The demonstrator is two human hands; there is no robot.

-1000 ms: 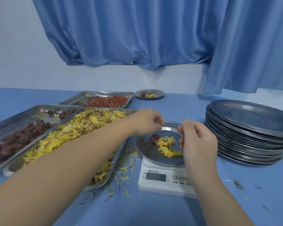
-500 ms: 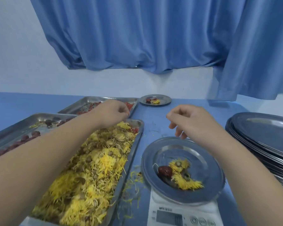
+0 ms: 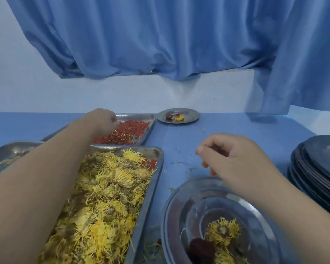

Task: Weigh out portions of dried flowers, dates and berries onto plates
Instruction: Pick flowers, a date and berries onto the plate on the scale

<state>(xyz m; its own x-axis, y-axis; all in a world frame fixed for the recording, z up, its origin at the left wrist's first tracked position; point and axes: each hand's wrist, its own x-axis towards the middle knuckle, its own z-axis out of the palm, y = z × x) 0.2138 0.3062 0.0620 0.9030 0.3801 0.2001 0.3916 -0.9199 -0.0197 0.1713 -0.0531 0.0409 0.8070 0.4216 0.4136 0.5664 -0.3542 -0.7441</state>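
"Three rectangular steel trays on the blue table (image 3: 179,145). Which one is the left hand (image 3: 101,120) at?"

"The far steel tray (image 3: 137,117), the one holding small red dried berries (image 3: 128,132). The hand is low over its far part, knuckles up. Its fingers point down into the berries and are hidden, so I cannot tell whether they have hold of any."

"And the right hand (image 3: 234,159)?"

"It hangs above the table at the far rim of the near round steel plate (image 3: 189,216). The fingers are loosely curled, the thumb is close to the forefinger, and nothing shows between them."

"What lies on that plate?"

"One dark red date (image 3: 201,248) toward the near side, and a yellow dried flower head (image 3: 223,229) touching it."

"Where are the loose flowers?"

"Heaped yellow dried flowers (image 3: 107,197) fill the long steel tray (image 3: 111,148) under the left forearm, just left of the plate. A few red berries lie in its far right corner. The third tray (image 3: 8,155) shows only a corner at the left."

"Anything else?"

"A small round steel plate (image 3: 192,116) just right of the berry tray bears a date, some berries and a flower. A stack of dark round plates (image 3: 320,168) stands at the right, and a blue curtain (image 3: 160,44) hangs behind."
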